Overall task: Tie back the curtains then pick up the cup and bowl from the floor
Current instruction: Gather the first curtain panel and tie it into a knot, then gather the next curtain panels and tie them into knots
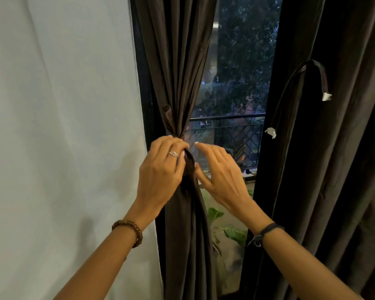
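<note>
The left curtain (178, 83) is gathered at centre frame, beside the pale wall (63, 126) at 9 o'clock. Its dark tie-back (189, 163) is pinched by the left hand (160, 167). The right hand (219, 169) is spread open, thumb touching the fabric; cup and bowl are out of view.

Head cam's looking fwd, slightly down, sitting close to the curtain (178, 72). One view only, wide-angle, facing the window (236, 94).

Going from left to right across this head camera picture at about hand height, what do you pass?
Pale wall → left hand pinching the gathered left curtain → right hand, fingers spread → balcony railing behind the glass → right curtain, not yet tied, with its loose tie-back strap.
</note>
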